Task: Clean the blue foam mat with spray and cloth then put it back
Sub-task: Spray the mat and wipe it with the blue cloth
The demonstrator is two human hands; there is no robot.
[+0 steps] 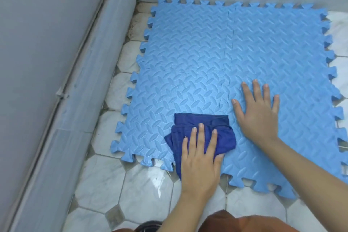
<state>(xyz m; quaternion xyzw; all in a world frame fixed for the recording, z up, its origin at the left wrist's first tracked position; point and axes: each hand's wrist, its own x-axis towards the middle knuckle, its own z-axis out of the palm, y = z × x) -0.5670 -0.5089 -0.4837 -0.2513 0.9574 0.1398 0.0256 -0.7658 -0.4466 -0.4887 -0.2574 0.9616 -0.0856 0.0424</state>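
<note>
A light blue foam mat (235,52), made of interlocking puzzle tiles with a raised leaf pattern, lies flat on the tiled floor in a corner. A dark blue cloth (203,122), folded and bunched, rests on the mat's near edge. My left hand (199,158) lies flat on top of the cloth, fingers extended, pressing it onto the mat. My right hand (258,111) is spread palm-down on the bare mat just right of the cloth, holding nothing. No spray bottle is in view.
Grey walls (47,62) with a skirting board close in on the left and behind the mat. White octagonal floor tiles (131,190) show in front, with a wet shiny patch (157,179). An orange garment (244,222) and a dark round object (148,226) sit at the bottom edge.
</note>
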